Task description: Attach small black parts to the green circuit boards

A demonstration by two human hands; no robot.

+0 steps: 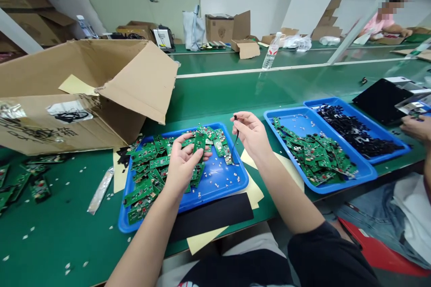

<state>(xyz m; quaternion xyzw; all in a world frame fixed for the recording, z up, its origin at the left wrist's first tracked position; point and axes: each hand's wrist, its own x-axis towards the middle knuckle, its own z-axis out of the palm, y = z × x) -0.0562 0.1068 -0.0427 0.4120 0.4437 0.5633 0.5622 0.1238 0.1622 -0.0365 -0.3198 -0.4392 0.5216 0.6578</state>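
My left hand [182,160] grips a small green circuit board [200,141] between thumb and fingers, above the near blue tray [220,184]. That tray carries a heap of similar green boards [148,190] on its left side, and small white bits lie scattered over its bare floor. Raised over the tray's right edge, my right hand [252,133] pinches a thin black strip [236,136] that hangs down from the fingertips. The strip and the held board are apart.
A large open cardboard box [67,121] stands at the left. To the right are a second blue tray [363,175] of boards and a third tray [402,148] of black parts. A co-worker's hand [417,125] is at the far right. A water bottle [272,51] stands behind.
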